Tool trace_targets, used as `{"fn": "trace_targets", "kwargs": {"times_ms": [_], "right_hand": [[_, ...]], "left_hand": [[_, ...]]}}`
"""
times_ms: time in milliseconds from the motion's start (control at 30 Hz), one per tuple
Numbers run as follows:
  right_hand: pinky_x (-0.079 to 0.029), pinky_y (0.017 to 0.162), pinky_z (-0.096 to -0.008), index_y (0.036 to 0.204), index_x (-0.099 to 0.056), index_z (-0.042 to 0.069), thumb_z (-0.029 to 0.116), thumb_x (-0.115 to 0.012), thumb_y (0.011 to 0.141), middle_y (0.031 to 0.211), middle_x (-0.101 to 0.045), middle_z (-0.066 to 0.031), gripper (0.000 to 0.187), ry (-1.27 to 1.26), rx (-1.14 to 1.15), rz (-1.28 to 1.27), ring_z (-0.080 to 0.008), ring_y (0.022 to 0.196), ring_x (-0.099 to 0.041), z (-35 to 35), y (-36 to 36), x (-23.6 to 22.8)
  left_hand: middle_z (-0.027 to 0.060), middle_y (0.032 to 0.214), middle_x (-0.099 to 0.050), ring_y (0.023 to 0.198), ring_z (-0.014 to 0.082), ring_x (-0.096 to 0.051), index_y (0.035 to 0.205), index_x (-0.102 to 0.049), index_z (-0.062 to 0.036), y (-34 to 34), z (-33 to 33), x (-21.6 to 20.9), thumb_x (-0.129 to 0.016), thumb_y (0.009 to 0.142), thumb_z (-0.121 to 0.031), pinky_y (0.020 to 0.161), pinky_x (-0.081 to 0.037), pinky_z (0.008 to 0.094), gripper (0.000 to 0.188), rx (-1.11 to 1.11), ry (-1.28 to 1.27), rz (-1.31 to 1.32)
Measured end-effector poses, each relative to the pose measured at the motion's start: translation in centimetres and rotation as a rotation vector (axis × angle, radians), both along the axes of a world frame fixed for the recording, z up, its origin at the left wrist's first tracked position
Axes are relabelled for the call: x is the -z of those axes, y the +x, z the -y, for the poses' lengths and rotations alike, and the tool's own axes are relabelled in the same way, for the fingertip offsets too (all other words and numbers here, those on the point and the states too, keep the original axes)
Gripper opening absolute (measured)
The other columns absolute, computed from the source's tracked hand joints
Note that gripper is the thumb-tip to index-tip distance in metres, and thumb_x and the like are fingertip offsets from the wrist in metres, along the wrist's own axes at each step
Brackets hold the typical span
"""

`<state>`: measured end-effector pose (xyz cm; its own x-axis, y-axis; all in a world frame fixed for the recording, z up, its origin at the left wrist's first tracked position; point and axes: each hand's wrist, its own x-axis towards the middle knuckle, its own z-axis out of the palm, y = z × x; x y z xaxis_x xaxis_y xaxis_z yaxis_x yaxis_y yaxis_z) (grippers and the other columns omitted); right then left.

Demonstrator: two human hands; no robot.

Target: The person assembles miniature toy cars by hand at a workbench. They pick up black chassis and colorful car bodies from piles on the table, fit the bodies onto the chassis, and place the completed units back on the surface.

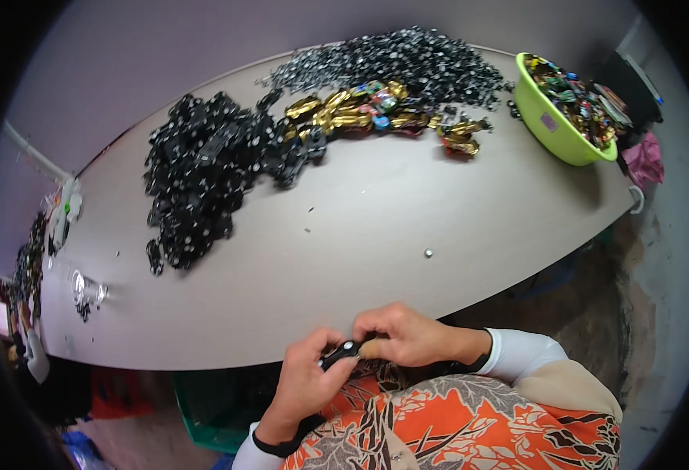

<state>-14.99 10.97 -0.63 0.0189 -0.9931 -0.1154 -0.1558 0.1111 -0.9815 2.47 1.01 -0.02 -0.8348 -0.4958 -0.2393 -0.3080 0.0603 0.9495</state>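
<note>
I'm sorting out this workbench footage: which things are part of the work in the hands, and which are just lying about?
In the work:
left hand
right hand
small black part held between both
black parts pile

Lying about:
green basin
gold wrappers
loose screw

lime-green basin (549, 119), black parts (203, 168), gold wrappers (344, 113)

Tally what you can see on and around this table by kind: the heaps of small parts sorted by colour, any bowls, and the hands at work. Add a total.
Heap of black parts: 1
Heap of silvery-grey parts: 1
Heap of gold and coloured pieces: 1
Green bowl: 1
Hands, left hand and right hand, both on a small black part: 2
Total: 6
</note>
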Motion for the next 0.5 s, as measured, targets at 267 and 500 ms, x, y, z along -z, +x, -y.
{"fn": "trace_targets", "kwargs": {"times_ms": [267, 500], "right_hand": [[-0.037, 0.047, -0.0183, 0.093, -0.056, 0.003, 0.007, -0.059, 0.085, 0.076, -0.057, 0.0004, 0.010, 0.175, 0.140, 0.482, -0.0032, 0.053, -0.045, 0.1, -0.6, -0.7], [-0.040, 0.053, -0.0192, 0.094, -0.057, 0.000, 0.004, -0.058, 0.084, 0.077, -0.058, -0.0009, 0.011, 0.143, 0.148, 0.294, -0.0033, 0.060, -0.049, 0.6, 0.2, -1.8]], "left_hand": [[0.0080, 0.075, -0.061, 0.050, 0.0050, -0.047, 0.096, -0.054, -0.0002, -0.5, 0.9, 0.4, -0.067, 0.076, -0.008, 0.041, -0.034, 0.0161, 0.024, -0.189, 0.648, -0.173], [0.0069, 0.073, -0.061, 0.049, 0.0028, -0.046, 0.095, -0.054, 0.0005, 0.1, 0.9, 0.9, -0.066, 0.079, -0.006, 0.041, -0.033, 0.0146, 0.021, -0.158, 0.638, -0.197]]}}
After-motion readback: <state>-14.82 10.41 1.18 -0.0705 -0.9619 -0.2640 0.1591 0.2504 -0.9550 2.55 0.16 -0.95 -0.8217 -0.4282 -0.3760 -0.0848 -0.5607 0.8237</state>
